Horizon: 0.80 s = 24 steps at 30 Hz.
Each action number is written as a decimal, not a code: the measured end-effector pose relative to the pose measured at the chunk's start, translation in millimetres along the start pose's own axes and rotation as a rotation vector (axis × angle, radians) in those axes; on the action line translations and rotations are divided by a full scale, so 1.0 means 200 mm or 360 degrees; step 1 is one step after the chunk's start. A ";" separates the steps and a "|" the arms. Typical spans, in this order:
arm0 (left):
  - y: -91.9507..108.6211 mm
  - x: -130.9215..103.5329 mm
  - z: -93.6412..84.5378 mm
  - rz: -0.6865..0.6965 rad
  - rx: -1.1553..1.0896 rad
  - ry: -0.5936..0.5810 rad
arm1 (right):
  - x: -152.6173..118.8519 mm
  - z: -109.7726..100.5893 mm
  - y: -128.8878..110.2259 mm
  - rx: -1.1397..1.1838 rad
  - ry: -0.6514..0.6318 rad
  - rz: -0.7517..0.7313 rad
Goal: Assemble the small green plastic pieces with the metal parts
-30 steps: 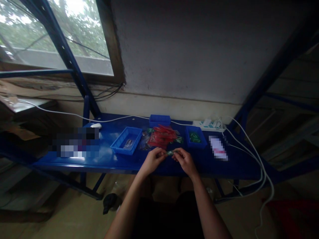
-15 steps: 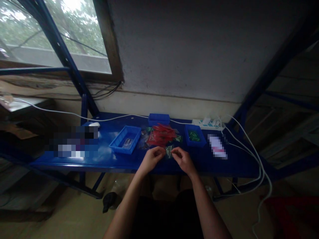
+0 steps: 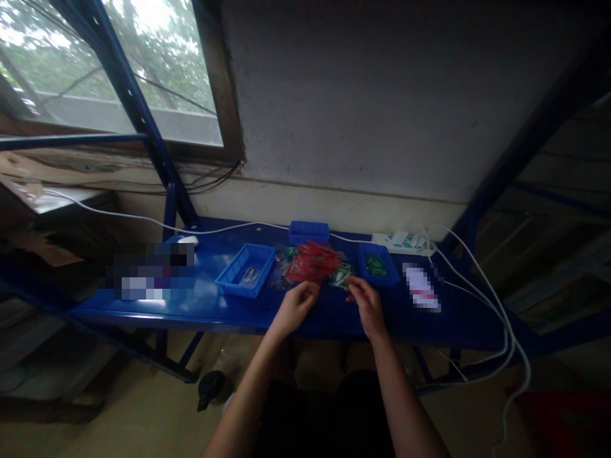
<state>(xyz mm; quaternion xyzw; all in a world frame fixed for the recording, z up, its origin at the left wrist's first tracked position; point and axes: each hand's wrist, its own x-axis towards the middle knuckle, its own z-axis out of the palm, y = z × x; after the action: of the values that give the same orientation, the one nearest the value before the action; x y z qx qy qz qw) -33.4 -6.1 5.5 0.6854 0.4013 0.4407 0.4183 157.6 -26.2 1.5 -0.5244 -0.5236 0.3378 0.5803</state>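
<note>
My left hand is at the front of the pile of red packets, its fingers curled together. Whatever may be between those fingertips is hidden. To the right, my right hand has its thumb and forefinger pinched at the edge of a small clear packet with green contents, beside the red pile. Several clear packets lie left of the red ones. Dim light and blur hide the finer detail.
A blue tray with a few clear packets stands left, and another blue tray with green pieces stands right. Behind the pile is a third blue bin. A power strip and white cables lie at the right of the blue table.
The green packet, earlier between both hands, now lies further right and back by the pile. My right hand has moved right with it, away from my left hand. The view has shifted slightly.
</note>
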 end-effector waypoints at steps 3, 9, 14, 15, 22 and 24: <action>0.00 0.00 0.00 0.0000 0.0010 -0.0026 | 0.05 -0.04 0.01 0.0073 0.0069 -0.0053; 0.01 -0.01 0.01 0.0024 0.0040 -0.0032 | 0.10 -0.03 0.06 -0.0736 -0.0237 -0.0276; 0.01 -0.01 0.00 0.0037 0.0084 -0.0047 | 0.18 0.06 0.00 -0.1628 -0.0197 -0.0150; 0.00 -0.01 0.00 0.0041 0.0091 -0.0049 | 0.20 0.07 -0.02 -0.1752 -0.0226 -0.0100; 0.01 -0.01 0.00 0.0030 0.0092 -0.0089 | 0.21 0.11 -0.12 -0.2180 -0.0223 -0.0078; 0.01 -0.01 0.00 0.0016 0.0096 -0.0100 | 0.18 0.09 -0.14 -0.2175 -0.0210 -0.0157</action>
<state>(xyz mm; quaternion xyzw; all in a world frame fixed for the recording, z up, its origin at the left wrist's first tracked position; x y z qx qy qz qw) -33.2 -8.9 7.1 0.7133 0.3975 0.4088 0.4075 144.3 5.4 35.8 -0.7266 -0.6767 -0.0637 0.1009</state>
